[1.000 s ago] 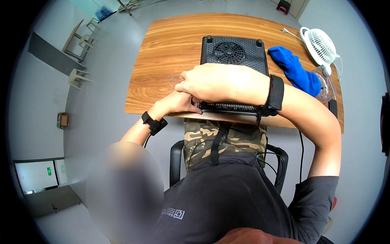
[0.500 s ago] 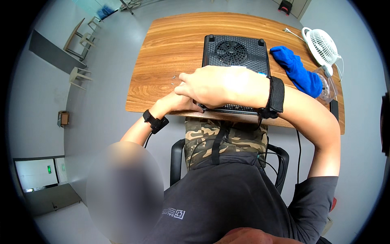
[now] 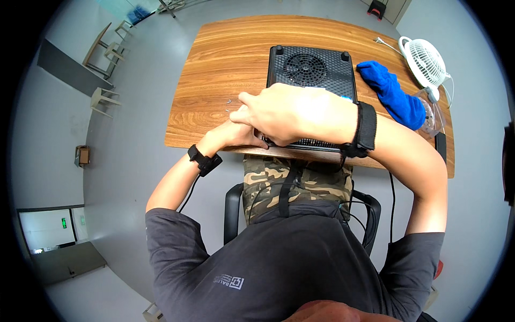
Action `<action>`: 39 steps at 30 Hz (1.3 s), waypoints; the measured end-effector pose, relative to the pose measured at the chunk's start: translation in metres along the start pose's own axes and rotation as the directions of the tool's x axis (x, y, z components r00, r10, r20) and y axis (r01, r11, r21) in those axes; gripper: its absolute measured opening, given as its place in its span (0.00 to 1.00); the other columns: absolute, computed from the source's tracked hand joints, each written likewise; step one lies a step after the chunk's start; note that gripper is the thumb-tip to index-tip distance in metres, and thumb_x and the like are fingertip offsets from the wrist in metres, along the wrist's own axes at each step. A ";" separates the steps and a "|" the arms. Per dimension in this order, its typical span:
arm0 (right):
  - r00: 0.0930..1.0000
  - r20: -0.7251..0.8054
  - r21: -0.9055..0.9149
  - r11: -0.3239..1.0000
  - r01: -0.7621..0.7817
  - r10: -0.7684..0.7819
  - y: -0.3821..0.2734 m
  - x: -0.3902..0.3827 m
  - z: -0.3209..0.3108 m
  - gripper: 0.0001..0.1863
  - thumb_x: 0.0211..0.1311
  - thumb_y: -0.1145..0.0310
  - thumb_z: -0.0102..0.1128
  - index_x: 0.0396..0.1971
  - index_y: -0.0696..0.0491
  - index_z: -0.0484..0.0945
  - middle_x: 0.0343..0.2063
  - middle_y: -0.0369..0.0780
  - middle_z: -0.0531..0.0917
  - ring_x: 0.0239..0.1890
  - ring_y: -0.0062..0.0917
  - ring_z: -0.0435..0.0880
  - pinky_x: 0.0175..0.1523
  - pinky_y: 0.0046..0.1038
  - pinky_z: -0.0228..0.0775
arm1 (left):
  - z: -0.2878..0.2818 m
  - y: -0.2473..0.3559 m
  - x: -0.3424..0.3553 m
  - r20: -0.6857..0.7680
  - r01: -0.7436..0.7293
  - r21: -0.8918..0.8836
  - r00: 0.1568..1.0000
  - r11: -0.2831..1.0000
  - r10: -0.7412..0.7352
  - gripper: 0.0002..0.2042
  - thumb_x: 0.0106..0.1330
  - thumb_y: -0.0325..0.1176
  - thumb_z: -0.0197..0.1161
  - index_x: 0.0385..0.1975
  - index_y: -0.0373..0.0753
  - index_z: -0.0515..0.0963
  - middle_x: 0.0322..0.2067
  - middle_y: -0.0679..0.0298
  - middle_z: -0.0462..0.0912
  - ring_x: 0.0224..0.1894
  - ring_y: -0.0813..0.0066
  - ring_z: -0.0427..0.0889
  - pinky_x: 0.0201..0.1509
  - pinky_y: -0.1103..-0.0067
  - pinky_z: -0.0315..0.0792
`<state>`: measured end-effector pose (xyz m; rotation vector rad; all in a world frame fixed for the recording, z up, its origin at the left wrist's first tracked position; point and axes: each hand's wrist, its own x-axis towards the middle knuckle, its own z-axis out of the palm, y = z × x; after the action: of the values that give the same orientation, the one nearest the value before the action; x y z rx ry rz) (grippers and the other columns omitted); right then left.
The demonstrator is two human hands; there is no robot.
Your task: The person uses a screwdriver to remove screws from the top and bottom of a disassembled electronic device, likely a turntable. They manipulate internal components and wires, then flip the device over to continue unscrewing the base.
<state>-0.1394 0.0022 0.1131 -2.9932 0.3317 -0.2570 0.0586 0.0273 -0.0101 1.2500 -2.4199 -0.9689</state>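
A black boxy appliance (image 3: 343, 67) lies upside down near the table's front edge, its feet, round fan vent and patterned underside facing up. My right hand (image 3: 276, 110) arches over its near left part, closed with bent fingers; what they hold, if anything, is hidden. Under it, my left hand (image 3: 238, 134) is at the appliance's near left corner, the thumb by the front edge and the other fingers mostly covered by my right hand. It looks closed, but I cannot make out its grip. Two tiny metal pieces, perhaps screws (image 3: 229, 101), lie on the wood left of my hands.
On the right of the wooden table (image 3: 225, 59) lie a crumpled blue cloth (image 3: 394, 94) and a clear plastic container (image 3: 432, 121). A white fan (image 3: 425, 60) with a cord stands beyond them. A dark flat object (image 3: 440, 144) is at the right edge.
My right hand has shifted slightly, its fingers turning a little over the near left corner. My left hand and the appliance stay almost in place.
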 end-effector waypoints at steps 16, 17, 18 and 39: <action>0.968 0.226 0.007 0.994 -0.111 0.107 -0.005 0.011 -0.019 0.16 0.60 0.64 0.64 0.39 0.62 0.81 0.28 0.48 0.85 0.30 0.45 0.87 0.35 0.39 0.81 | 0.001 -0.006 -0.003 -0.028 -0.003 -0.124 1.000 0.992 -0.001 0.31 0.44 0.41 0.84 0.49 0.37 0.81 0.54 0.51 0.81 0.62 0.52 0.74 0.62 0.63 0.72; 0.975 0.205 0.017 0.996 -0.091 0.086 -0.004 0.006 -0.021 0.16 0.59 0.64 0.65 0.39 0.62 0.80 0.28 0.48 0.85 0.30 0.45 0.87 0.36 0.39 0.82 | 0.001 -0.004 -0.002 -0.002 0.035 -0.063 0.999 0.997 -0.035 0.30 0.44 0.40 0.84 0.48 0.37 0.81 0.53 0.51 0.81 0.61 0.52 0.75 0.61 0.63 0.73; 0.989 0.144 0.047 0.999 -0.025 0.018 0.000 0.001 -0.018 0.15 0.59 0.65 0.65 0.40 0.62 0.80 0.29 0.48 0.85 0.31 0.45 0.87 0.37 0.39 0.82 | 0.001 0.000 0.000 0.021 0.072 -0.001 0.997 0.997 -0.072 0.28 0.44 0.39 0.84 0.47 0.38 0.81 0.51 0.51 0.82 0.59 0.51 0.76 0.60 0.63 0.73; 0.995 0.053 0.101 0.991 0.085 -0.090 0.013 -0.006 -0.010 0.19 0.60 0.58 0.67 0.39 0.61 0.79 0.27 0.50 0.86 0.32 0.45 0.88 0.36 0.40 0.80 | -0.005 0.006 -0.003 0.041 0.077 0.028 0.996 0.997 -0.079 0.35 0.49 0.47 0.83 0.56 0.36 0.79 0.55 0.52 0.82 0.58 0.54 0.79 0.63 0.65 0.72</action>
<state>-0.1496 -0.0101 0.1199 -2.9148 0.1765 -0.1898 0.0588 0.0298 -0.0019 1.3556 -2.4399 -0.9973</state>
